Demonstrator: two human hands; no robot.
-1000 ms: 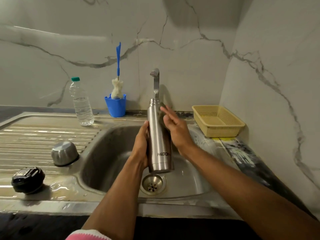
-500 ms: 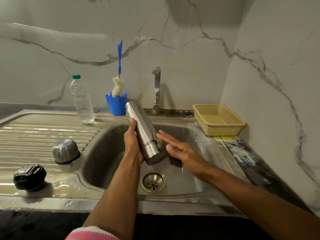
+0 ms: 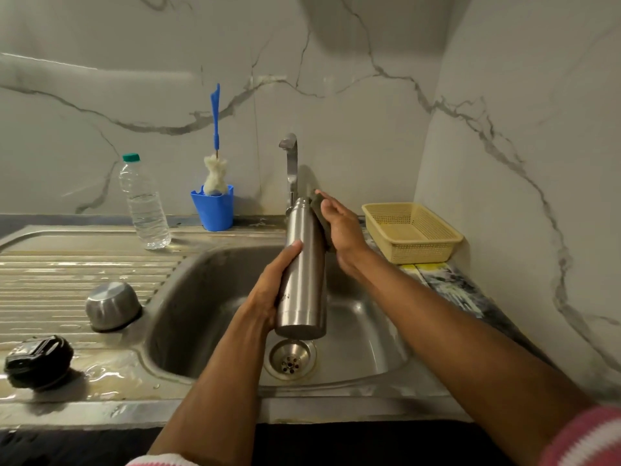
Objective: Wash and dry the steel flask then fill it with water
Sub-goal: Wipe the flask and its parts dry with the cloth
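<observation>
At the centre of the frame the steel flask (image 3: 304, 274) stands nearly upright over the sink (image 3: 188, 297), above the drain (image 3: 290, 359). The left hand (image 3: 268, 294) grips its lower body, fingers wrapped around. The right hand (image 3: 339, 227) presses a dark scrub pad (image 3: 319, 213) against the flask's neck, fingers fairly straight. The tap (image 3: 291, 163) rises just behind.

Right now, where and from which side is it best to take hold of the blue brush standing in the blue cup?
Probably pinch the blue handle of the bottle brush from above: it stands nearly upright, free above the blue cup, while its woolly head sits in the cup.
</observation>
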